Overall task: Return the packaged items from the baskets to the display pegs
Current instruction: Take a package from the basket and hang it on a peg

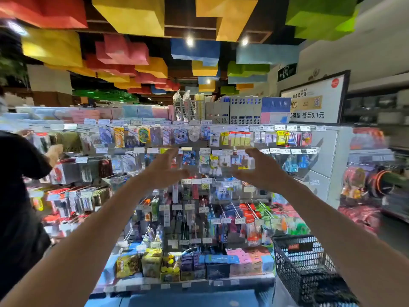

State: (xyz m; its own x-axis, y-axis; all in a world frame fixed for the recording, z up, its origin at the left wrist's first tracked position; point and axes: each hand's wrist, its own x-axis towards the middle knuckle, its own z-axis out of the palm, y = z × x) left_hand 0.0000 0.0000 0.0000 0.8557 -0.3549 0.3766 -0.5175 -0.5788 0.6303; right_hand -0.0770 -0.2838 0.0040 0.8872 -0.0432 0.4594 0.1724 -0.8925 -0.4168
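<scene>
- Both hands are raised in the middle of the frame, in front of the rack. The left hand (163, 168) is left of centre and the right hand (260, 167) right of centre.
- Each hand has its fingers spread and slightly bent, with the palms turned toward each other. Neither grips anything, and the two are apart; both are blurred.
- Rows of display pegs (234, 207) fill the centre of the frame, hung with packaged items (143, 135) under small white price tags (101, 150).
- The hands are level with the second row from the top. I cannot tell whether the fingertips touch any packet there.
- A black mesh basket (294, 258) sits at the lower right, beside the rack. Its inside is too dark to make out.
- Small boxes (152, 262) stand along the bottom shelf, lower centre.
- Perforated organisers (243, 111) stand on top of the rack, with a white sign (314, 103) to their right.
- A person in dark clothes (17, 196) stands at the left edge, reaching toward the neighbouring rack.
- Coloured blocks (132, 14) hang from the ceiling across the top of the frame.
</scene>
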